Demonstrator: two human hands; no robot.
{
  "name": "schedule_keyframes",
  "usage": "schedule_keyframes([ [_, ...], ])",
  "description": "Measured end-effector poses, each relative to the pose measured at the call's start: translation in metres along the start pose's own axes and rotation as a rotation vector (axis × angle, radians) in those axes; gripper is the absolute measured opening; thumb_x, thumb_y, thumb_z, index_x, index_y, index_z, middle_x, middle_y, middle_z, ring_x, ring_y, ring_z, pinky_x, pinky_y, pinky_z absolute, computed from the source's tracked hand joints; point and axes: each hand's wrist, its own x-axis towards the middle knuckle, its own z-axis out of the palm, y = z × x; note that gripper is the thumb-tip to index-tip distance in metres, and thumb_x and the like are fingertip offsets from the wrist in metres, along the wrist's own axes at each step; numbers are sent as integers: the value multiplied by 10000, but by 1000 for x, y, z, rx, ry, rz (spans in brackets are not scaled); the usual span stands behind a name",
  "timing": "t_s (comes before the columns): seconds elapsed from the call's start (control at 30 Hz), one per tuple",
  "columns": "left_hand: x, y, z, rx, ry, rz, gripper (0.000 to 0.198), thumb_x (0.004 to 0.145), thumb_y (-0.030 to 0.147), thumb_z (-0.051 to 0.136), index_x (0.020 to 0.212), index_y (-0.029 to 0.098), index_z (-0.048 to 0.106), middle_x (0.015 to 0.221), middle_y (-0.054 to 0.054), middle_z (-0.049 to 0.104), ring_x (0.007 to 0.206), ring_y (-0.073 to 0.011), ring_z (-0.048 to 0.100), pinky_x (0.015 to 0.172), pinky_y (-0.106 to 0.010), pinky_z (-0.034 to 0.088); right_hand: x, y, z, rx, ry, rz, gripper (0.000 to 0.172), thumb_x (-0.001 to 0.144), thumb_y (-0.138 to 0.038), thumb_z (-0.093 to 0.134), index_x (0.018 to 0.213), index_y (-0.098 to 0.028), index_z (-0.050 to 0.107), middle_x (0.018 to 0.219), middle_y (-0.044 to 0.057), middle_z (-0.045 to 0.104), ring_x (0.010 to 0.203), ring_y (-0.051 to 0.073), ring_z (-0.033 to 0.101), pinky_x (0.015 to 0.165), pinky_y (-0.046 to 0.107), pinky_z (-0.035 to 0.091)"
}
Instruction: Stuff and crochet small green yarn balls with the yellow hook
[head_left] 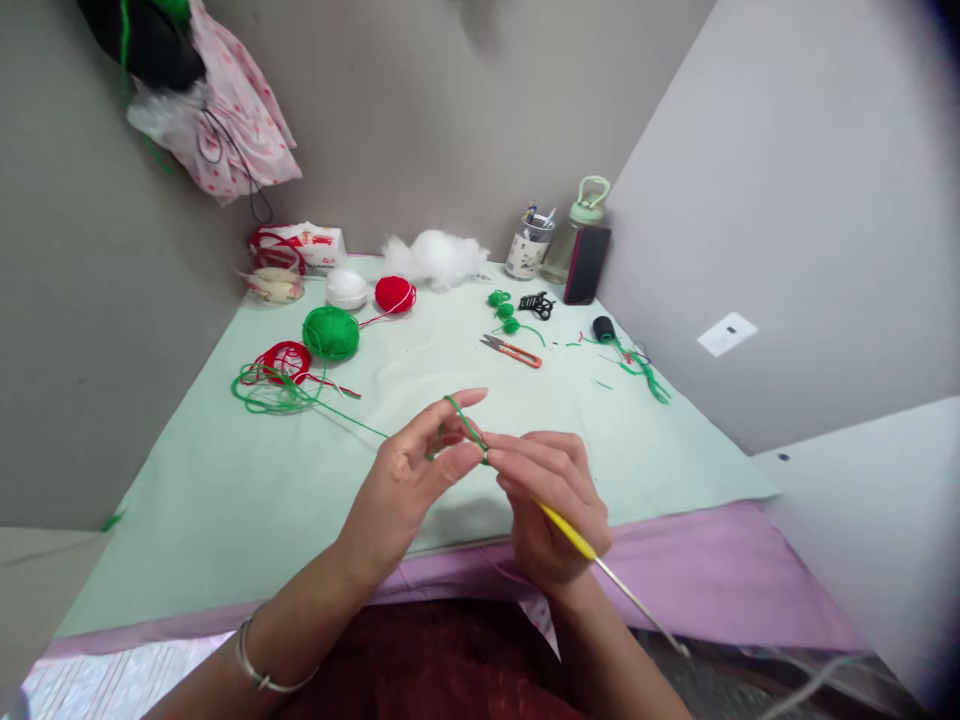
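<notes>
Green yarn [466,421] runs over the raised index finger of my left hand [420,460] and down to a small green stitched piece [485,457] pinched at that hand's thumb tip. My right hand [555,490] grips a crochet hook [568,530] with a yellow handle and a metal shaft pointing back toward me. The hook's working tip is hidden by the fingers, close to the green piece. Both hands' fingertips meet over the front of the table. From my left hand the yarn trails to a loose green tangle [277,395] on the left.
A green yarn ball [331,333], a red ball [394,294] and a white ball [346,289] lie at the back left. Orange thread snips [512,351], black scissors [537,305] and small green pieces [505,312] lie ahead. A phone [587,265] leans on a bottle [562,250].
</notes>
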Motion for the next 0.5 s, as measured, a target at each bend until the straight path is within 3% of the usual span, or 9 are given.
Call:
schedule_keyframes([
  [0.07,1,-2,3,-170,-8,-90,491,830,401,894,1300,325,775,897,13,717,897,-159,635,937,-303,483,-1,2,2,-57,4,-71,311,993,-73,658,1205,-266,778,1113,64,856,862,207,760,696,381,597],
  [0.13,2,-3,5,-260,1,-128,487,801,334,926,1267,298,789,840,25,703,852,-127,627,903,-274,482,-2,4,4,-57,3,-78,328,977,-49,670,1214,-249,776,1115,75,855,879,213,753,695,381,599],
  [0.33,2,-5,5,-256,-29,-138,490,824,253,904,1295,274,768,861,11,725,872,-121,643,861,-253,481,0,1,4,-15,-18,-59,333,989,-57,657,1231,-251,775,1108,89,845,891,222,740,701,384,613],
  [0.5,1,-6,8,-259,20,-99,469,819,242,893,1273,243,773,853,18,683,755,-93,557,724,-230,450,-6,-2,8,32,36,70,373,980,-51,668,1243,-288,785,1085,77,796,895,201,746,702,348,633],
])
